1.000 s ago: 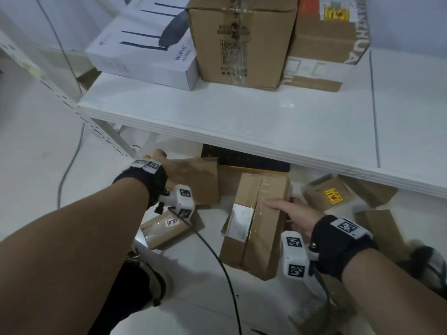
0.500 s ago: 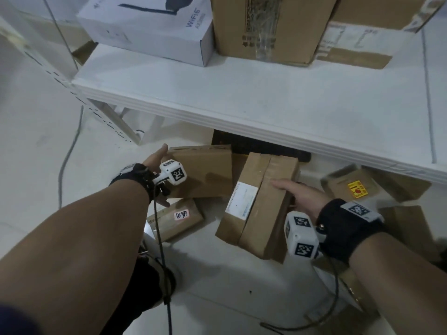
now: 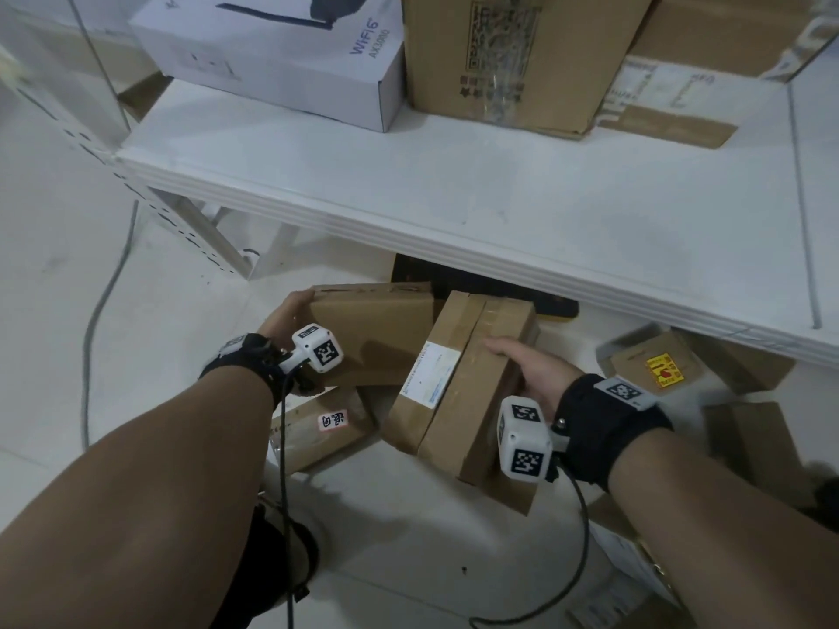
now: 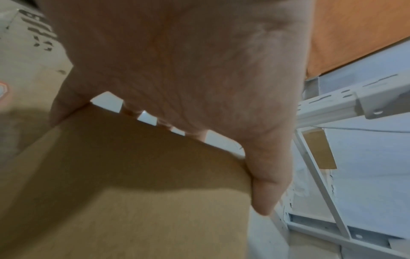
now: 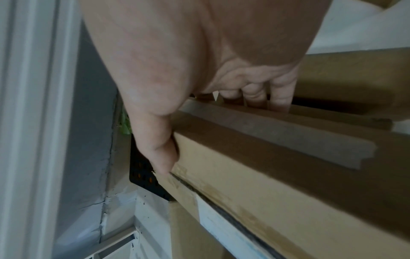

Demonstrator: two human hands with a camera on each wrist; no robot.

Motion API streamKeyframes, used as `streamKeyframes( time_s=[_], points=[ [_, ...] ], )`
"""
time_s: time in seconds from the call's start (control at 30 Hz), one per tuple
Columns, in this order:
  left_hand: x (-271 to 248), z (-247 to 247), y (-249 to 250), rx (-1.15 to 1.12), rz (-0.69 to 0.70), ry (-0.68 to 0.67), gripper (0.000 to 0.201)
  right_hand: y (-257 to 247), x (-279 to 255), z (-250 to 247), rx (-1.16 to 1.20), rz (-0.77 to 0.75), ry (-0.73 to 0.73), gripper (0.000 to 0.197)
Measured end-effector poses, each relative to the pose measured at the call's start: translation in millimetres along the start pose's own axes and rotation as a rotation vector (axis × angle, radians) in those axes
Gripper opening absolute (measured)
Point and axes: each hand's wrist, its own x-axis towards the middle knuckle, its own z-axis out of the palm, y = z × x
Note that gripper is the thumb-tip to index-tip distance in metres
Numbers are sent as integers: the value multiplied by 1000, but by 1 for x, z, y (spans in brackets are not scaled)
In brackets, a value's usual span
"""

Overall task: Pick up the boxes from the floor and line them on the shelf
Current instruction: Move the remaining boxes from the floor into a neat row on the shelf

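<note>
Left to right: our left hand [image 3: 283, 320] grips the end of a flat brown box [image 3: 377, 333], thumb on top and fingers wrapped over the far edge, likely so it lifts level. Our right hand [image 3: 529, 365] clamps the long taped box [image 3: 458, 383], thumb on one face, fingers curled over the opposite edge. Both boxes sit low among others on the floor [image 3: 408, 537], below the shelf [image 3: 499, 211]. Shelf front looks free for lining them up.

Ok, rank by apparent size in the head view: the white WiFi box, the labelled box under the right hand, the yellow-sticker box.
1. white WiFi box, cropped by the frame
2. labelled box
3. yellow-sticker box, blurred and partly hidden

Differing camera distance makes true sizes unsure.
</note>
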Motion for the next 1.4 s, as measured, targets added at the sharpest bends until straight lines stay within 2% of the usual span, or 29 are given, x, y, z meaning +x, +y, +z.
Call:
streamKeyframes(
  time_s=[0.13, 0.33, 0.47, 0.6, 0.67, 0.73, 0.87, 1.0, 1.07, 1.13, 1.23, 1.3, 1.4],
  points=[
    [0, 0, 2, -1, 40, 28, 39, 0, 1, 2, -34, 10, 21, 80],
    [-29, -17, 5, 79, 58, 115, 46, -3, -28, -6, -12, -22, 21, 70],
    [-68, -20, 7, 163, 131, 126, 48, -5, -65, -12, -11, -36, 18, 49],
    [-123, -12, 6, 208, 210, 125, 42, 3, -111, -25, -12, -59, 25, 49],
    [-150, 0, 8, 259, 244, 108, 35, 11, -132, -37, -27, -70, 53, 59],
    [-177, 11, 11, 300, 305, 91, 27, 15, -153, -52, -23, -97, 78, 55],
    [-234, 30, 19, 349, 381, 72, 53, 11, -202, -79, 14, -197, 79, 53],
    [-293, 52, 29, 328, 474, 13, 37, 0, -242, -110, 37, -290, 98, 48],
    [-312, 58, 37, 313, 513, -20, 45, -6, -258, -128, 68, -323, 105, 49],
    [-326, 64, 44, 243, 558, 14, 53, -15, -271, -144, 107, -351, 133, 50],
    [-333, 75, 54, 161, 625, 69, 34, -30, -282, -165, 176, -382, 193, 53],
    [-337, 85, 59, 144, 611, 16, 32, -41, -281, -180, 218, -405, 247, 54],
    [-336, 100, 73, 155, 598, -74, 29, -61, -275, -203, 220, -426, 301, 39]
  ],
)
